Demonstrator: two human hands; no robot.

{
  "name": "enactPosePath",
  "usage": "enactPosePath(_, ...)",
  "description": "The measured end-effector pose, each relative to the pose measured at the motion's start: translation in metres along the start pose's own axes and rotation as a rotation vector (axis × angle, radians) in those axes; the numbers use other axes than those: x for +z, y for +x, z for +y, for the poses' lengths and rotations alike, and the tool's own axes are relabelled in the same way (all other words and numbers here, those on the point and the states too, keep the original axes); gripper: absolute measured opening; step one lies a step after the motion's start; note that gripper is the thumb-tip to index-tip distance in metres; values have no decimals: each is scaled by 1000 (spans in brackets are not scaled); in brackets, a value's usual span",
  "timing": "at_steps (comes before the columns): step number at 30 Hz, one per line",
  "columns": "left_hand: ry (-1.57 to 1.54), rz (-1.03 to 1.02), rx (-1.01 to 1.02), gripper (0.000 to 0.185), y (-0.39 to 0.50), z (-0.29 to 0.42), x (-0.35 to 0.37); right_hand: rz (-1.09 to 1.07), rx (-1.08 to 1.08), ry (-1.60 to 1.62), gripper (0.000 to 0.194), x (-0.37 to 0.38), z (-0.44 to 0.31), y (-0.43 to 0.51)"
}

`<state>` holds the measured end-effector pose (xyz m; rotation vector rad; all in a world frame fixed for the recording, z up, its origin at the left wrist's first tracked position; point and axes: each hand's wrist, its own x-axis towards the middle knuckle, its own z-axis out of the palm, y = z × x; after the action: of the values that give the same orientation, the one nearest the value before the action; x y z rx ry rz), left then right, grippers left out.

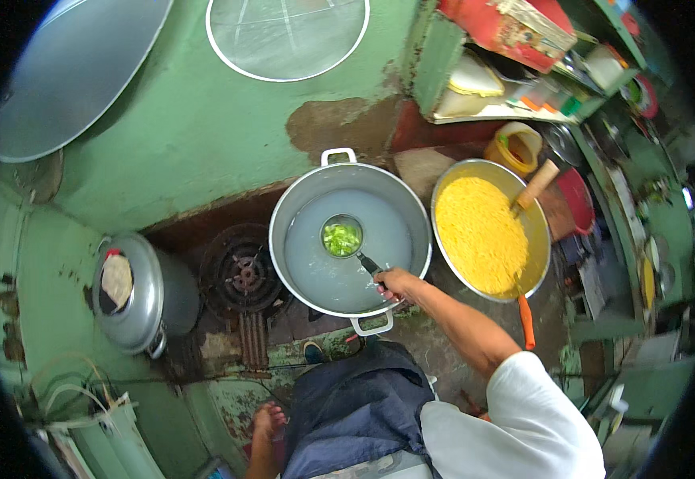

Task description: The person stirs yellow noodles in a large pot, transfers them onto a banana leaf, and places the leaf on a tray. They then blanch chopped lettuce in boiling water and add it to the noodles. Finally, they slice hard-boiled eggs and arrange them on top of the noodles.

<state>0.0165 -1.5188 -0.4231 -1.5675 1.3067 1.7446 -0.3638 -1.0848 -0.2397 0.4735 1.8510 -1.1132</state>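
My right hand [398, 284] grips the dark handle [371, 263] of a small round strainer. Chopped green vegetable pieces [341, 239] lie in its bowl, which is over or in the cloudy liquid [317, 272]; how deep it sits I cannot tell. That liquid partly fills a large two-handled aluminum pot [284, 293] in front of me. Down by my left side, below the pot, is my left hand [270, 418] with its fingers loosely curled. I see nothing in it, but its palm is hidden.
Right of the pot stands a metal basin [542, 263] of yellow rice-like food, with a wooden-handled utensil [536, 185] and an orange-handled one [526, 323]. A gas burner [247, 272] and a lidded pot [144, 293] are to the left. Shelves [443, 72] stand at upper right.
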Motion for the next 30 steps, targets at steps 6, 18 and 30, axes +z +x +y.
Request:
enactPosePath(6, 241, -20, 130, 32, 44, 154, -39, 430, 1, -727, 27, 64, -16, 48)
enactPosePath(18, 204, -183, 73, 26, 63, 173, 64, -222, -159, 980, 28, 136, 6, 10)
enactPosePath(30, 356, -198, 143, 33, 48, 194, 90, 108, -178, 681, 35, 114, -1, -20)
